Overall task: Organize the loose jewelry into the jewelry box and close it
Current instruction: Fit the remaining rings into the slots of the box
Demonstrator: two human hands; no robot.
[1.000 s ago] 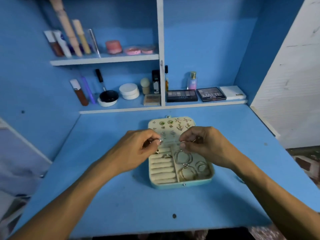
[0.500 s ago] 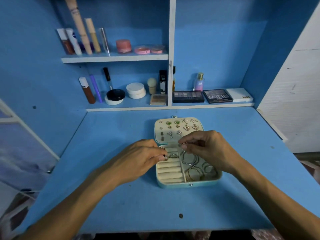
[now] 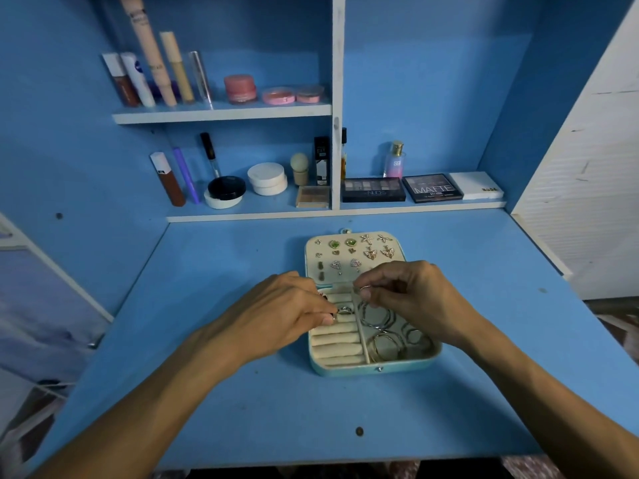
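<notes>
An open turquoise jewelry box (image 3: 345,369) lies on the blue desk. Its lid (image 3: 352,252), flat behind, carries several stud earrings. Cream ring rolls (image 3: 337,344) fill the left half; one ring (image 3: 344,309) sits in them. Several hoop bangles (image 3: 382,326) lie in the right compartment. My left hand (image 3: 276,316) rests over the box's left edge and pinches a small ring at the rolls. My right hand (image 3: 411,295) hovers over the box's middle and pinches another small ring (image 3: 365,289) between thumb and forefinger.
Shelves at the back hold cosmetics: tubes (image 3: 152,77), pink jars (image 3: 241,88), compacts (image 3: 267,178), a perfume bottle (image 3: 394,160) and eyeshadow palettes (image 3: 373,190). A blue side wall stands left; a white panel (image 3: 594,167) stands right. The desk's front edge runs near my forearms.
My left hand has dropped from above the box to the ring rolls with its ring. My right hand stays over the middle, holding its ring. The camera has tilted up slightly.
</notes>
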